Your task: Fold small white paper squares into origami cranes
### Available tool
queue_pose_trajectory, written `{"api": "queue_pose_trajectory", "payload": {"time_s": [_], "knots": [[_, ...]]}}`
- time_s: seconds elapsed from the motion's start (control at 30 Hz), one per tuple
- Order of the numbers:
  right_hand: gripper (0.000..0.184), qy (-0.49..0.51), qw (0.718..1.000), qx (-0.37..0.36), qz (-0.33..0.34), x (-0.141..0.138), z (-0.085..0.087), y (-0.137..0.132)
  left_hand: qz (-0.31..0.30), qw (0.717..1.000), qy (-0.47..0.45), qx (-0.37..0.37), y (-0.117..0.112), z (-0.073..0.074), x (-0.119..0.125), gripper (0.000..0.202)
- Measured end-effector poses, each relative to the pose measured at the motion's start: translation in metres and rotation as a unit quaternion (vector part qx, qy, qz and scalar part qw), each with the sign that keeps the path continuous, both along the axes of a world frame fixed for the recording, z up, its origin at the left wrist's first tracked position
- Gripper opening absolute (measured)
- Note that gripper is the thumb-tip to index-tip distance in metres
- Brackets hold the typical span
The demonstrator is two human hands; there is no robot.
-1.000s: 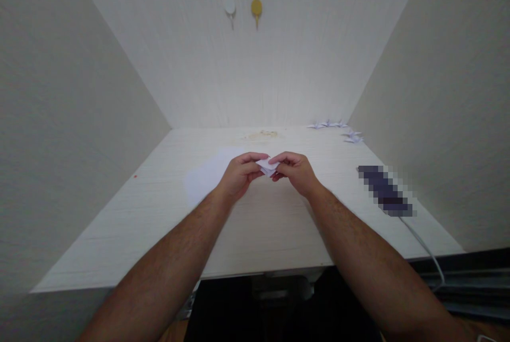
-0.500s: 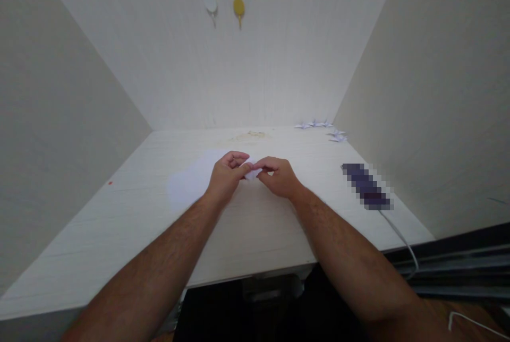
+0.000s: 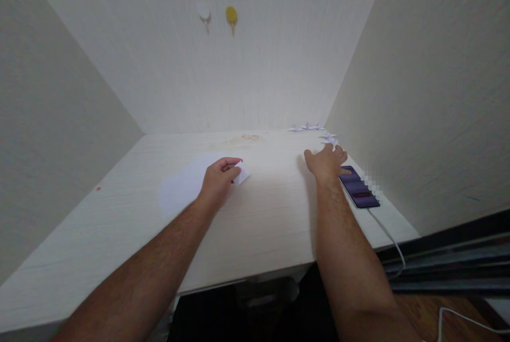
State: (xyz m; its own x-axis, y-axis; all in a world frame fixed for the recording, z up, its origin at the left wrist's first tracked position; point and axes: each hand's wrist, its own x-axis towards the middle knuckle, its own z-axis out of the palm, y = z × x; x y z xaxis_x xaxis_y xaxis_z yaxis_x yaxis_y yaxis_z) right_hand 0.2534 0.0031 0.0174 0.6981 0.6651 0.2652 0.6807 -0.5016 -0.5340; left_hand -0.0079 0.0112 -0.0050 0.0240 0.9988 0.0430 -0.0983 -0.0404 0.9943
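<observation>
Between the thumb and fingers of my left hand is a small folded white paper, held just above the table. My right hand reaches out over the right side of the table with its fingers spread and nothing in them. Its fingertips are just in front of a white paper crane; whether they touch it I cannot tell. The phone lies right beside that hand, its upper edge close to the fingers.
Several more paper cranes line the back right corner of the white table. White paper sheets lie left of centre. A white cable runs from the phone over the edge. Yellow and white hooks are on the back wall.
My right hand has let go of the folded paper and moved right and away from me, its fingers opening near the cranes. My left hand still holds the paper. The view has shifted slightly.
</observation>
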Motion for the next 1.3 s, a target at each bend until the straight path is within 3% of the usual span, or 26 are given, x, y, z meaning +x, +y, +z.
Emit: {"api": "queue_pose_trajectory", "payload": {"time_s": [0.17,0.27,0.3,0.37,0.47,0.53,0.6,0.87,1.3], "knots": [[0.065,0.036,0.999,-0.010,-0.035,0.006,0.002,-0.002,0.001,1.000,0.001,-0.001,-0.001,0.001,0.001,0.028],[0.056,-0.022,0.997,0.077,-0.007,-0.006,0.004,-0.002,-0.005,1.000,0.019,0.024,-0.002,0.002,0.002,0.027],[0.051,-0.022,0.992,0.117,0.030,-0.013,0.005,-0.001,-0.007,0.999,0.029,0.040,-0.003,0.002,0.003,0.027],[0.039,0.056,0.969,0.163,0.176,-0.030,0.005,-0.001,-0.016,0.996,0.050,0.075,-0.004,0.002,0.004,0.027],[0.034,0.231,0.871,0.153,0.407,-0.058,0.001,-0.005,-0.029,0.988,0.086,0.124,-0.007,0.003,0.005,0.026],[0.033,0.276,0.825,0.147,0.471,-0.072,-0.002,-0.009,-0.022,0.981,0.124,0.148,-0.010,0.004,0.007,0.023],[0.030,0.268,0.807,0.144,0.506,-0.081,-0.005,-0.014,-0.015,0.975,0.139,0.173,-0.013,0.005,0.008,0.019],[0.017,0.192,0.828,0.195,0.490,-0.087,-0.010,-0.016,-0.011,0.964,0.150,0.218,-0.020,0.008,0.009,0.020],[0.006,0.124,0.814,0.242,0.513,-0.088,-0.007,-0.021,0.008,0.936,0.244,0.252,-0.021,0.010,0.009,0.016]]}}
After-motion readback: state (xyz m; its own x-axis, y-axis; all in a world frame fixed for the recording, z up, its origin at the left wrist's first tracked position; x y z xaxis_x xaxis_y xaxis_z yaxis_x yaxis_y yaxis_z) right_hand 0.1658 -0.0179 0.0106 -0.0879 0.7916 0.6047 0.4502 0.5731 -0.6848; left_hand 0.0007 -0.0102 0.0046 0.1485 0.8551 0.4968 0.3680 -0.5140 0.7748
